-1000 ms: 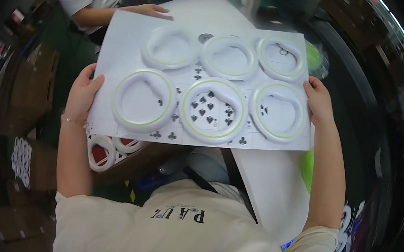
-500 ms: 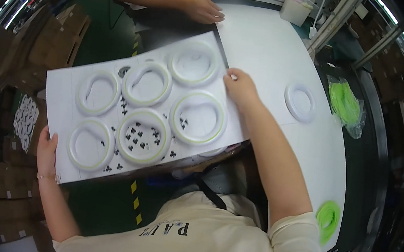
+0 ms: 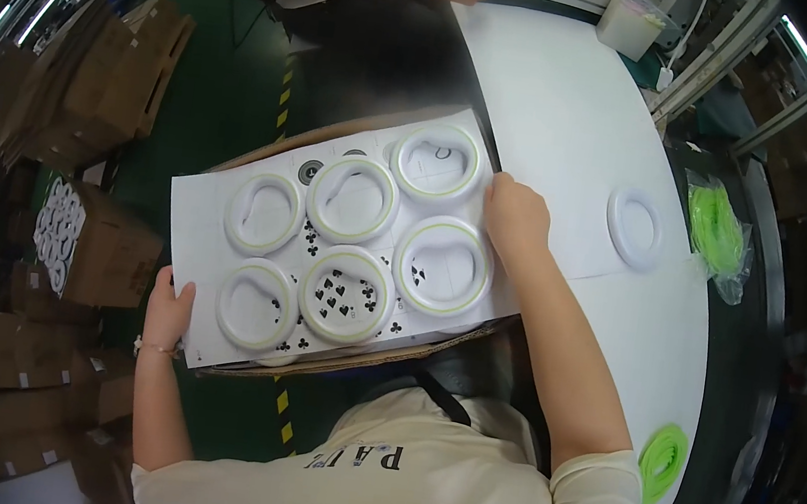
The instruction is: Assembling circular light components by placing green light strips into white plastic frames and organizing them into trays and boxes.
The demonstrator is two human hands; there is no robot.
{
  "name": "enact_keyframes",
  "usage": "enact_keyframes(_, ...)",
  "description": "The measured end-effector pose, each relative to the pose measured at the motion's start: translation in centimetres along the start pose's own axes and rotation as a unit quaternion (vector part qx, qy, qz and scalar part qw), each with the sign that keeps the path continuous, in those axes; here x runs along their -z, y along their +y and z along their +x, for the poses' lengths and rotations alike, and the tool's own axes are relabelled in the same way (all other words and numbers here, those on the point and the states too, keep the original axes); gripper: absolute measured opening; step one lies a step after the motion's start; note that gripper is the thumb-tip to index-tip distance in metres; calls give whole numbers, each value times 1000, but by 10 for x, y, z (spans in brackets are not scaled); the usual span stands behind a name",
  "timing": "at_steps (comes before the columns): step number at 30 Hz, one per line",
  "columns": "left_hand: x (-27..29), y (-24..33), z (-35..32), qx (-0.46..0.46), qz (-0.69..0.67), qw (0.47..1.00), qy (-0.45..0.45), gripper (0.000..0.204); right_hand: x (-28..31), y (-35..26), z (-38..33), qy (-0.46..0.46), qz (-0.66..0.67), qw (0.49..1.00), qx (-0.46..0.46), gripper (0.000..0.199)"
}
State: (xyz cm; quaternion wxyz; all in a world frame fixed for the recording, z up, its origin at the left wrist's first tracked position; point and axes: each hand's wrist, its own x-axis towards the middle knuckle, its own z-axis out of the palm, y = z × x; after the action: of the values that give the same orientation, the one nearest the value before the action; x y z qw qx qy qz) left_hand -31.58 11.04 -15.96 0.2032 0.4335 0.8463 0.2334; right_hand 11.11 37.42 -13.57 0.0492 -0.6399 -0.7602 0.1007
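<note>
Swung further left since half a second ago, white sheet [image 3: 216, 219] with six rings [image 3: 442, 265] hangs over cardboard box [image 3: 349, 366]. Left hand [image 3: 170, 309] pinches its near corner; right hand [image 3: 516, 218] clamps the far edge. Keep it level, lower evenly.

A long white worktable [image 3: 581, 123] with a rounded near end runs from the upper middle to the lower right. Directly on it lie a single white plastic ring [image 3: 634, 228], a clear bag of bright green bands [image 3: 718, 230] near the right edge, a loose bright green ring [image 3: 663, 463] at the near end, and a translucent plastic tub [image 3: 631, 25] at the far end.
</note>
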Motion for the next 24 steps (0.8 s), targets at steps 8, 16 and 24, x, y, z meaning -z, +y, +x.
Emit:
enact_keyframes(8, -8, 36, 10, -25, 221, 975, -29, 46, 10, -9, -22, 26, -41, 998, 51, 31)
enact_keyframes(16, 3, 38, 35, 30, 456, 889, -28, 92, 41, 24, -65, 122, 43, 968, 213, 36)
enact_keyframes(24, -71, 224, 70, -442, 40, 885, -137, 51, 104, 111, -257, 87, -16, 990, -108, 41)
